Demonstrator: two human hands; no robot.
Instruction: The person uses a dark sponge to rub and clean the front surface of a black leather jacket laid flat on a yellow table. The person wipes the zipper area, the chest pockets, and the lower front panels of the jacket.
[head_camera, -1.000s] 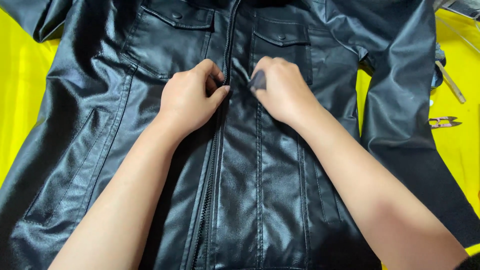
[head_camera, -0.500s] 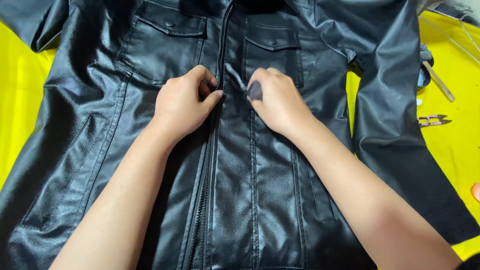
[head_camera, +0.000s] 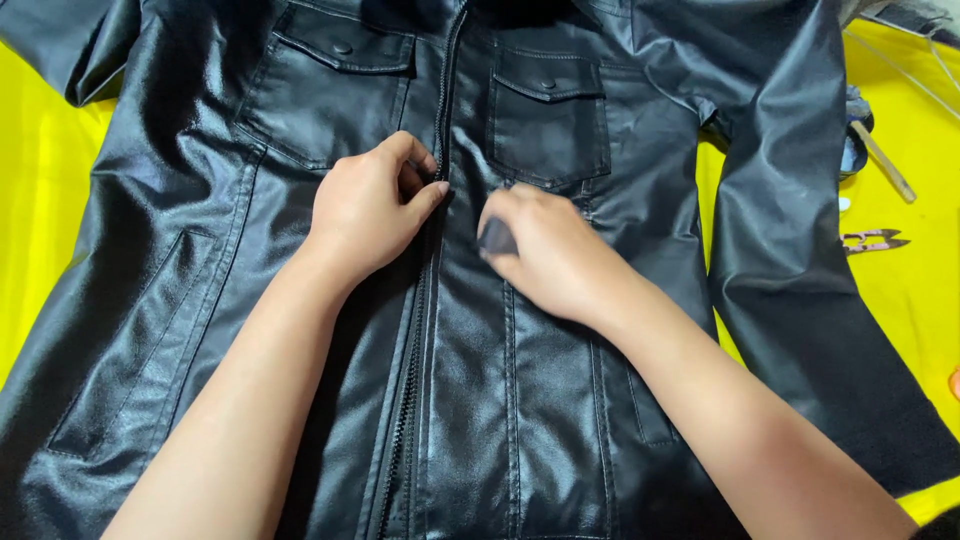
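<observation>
Black jacket (head_camera: 520, 400) lies flat; left hand (head_camera: 365, 205) fingers pinch its zipper (head_camera: 410, 400), right hand (head_camera: 545, 250) curled, pressing the front

there is a single view, from a camera worn on the person's head, looking steeply down and slightly forward onto the work surface. it sits close: the black leather jacket (head_camera: 300, 260) fills nearly the whole frame, its collar cut off at 12 o'clock and its hem at 6 o'clock. both forearms enter from 6 o'clock and run up toward the centre, where the left hand (head_camera: 370, 205) and right hand (head_camera: 550, 255) lie. the yellow table cover (head_camera: 40, 230) shows only in strips at 9 and 3 o'clock. no second view overlaps it.
</observation>
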